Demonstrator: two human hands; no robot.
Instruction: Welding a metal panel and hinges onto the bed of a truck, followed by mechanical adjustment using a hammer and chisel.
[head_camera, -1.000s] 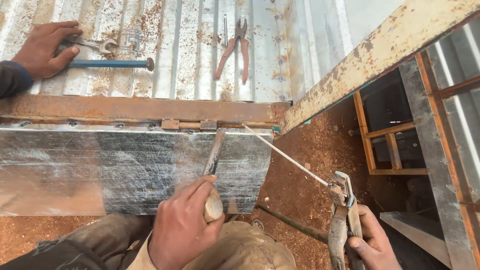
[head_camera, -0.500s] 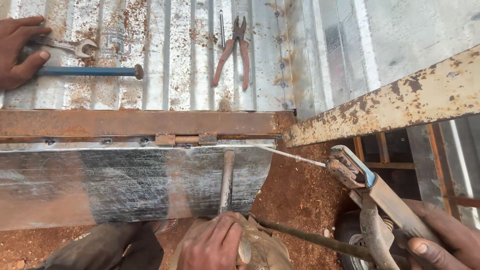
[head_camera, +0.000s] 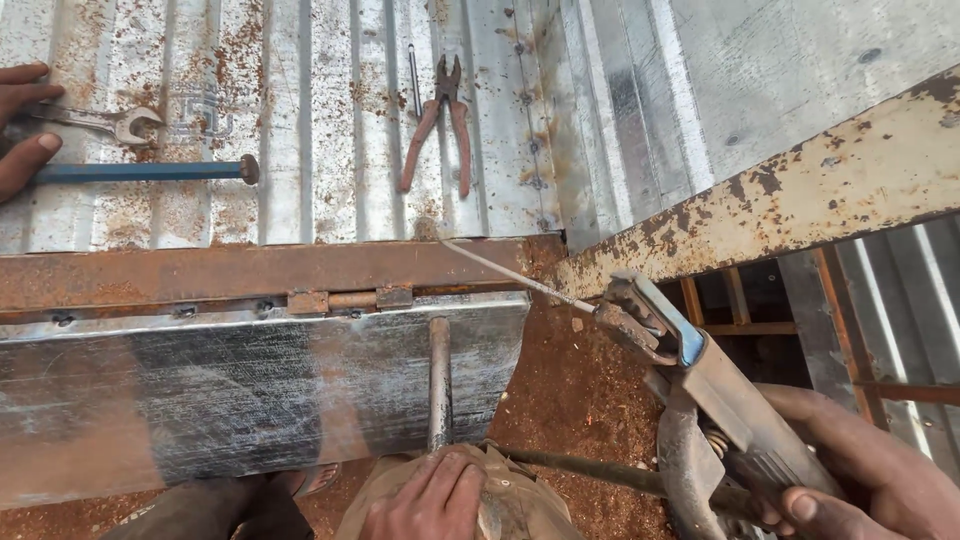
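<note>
My right hand (head_camera: 850, 470) is at the lower right, shut on a worn electrode holder (head_camera: 700, 370). The holder clamps a thin welding rod (head_camera: 510, 275) whose tip reaches the top edge of a rusty flat bar (head_camera: 250, 272). My left hand (head_camera: 430, 495) is at the bottom centre, closed around the lower end of a grey metal rod (head_camera: 438, 380). This rod stands upright against a scratched steel panel (head_camera: 200, 390). A small hinge (head_camera: 350, 299) sits between the bar and the panel.
Red-handled pliers (head_camera: 440, 130) lie on the rusty corrugated sheet (head_camera: 300, 100) beyond the bar. At the far left another person's hand (head_camera: 25, 125) rests on a spanner (head_camera: 100, 120) and a blue-handled tool (head_camera: 150, 171). A rusty beam (head_camera: 800, 190) runs diagonally at the right, above red soil (head_camera: 570, 400).
The electrode holder has swung left and up, bringing the rod tip to the rusty bar. My left hand has sunk lower, with the metal rod now standing upright against the panel.
</note>
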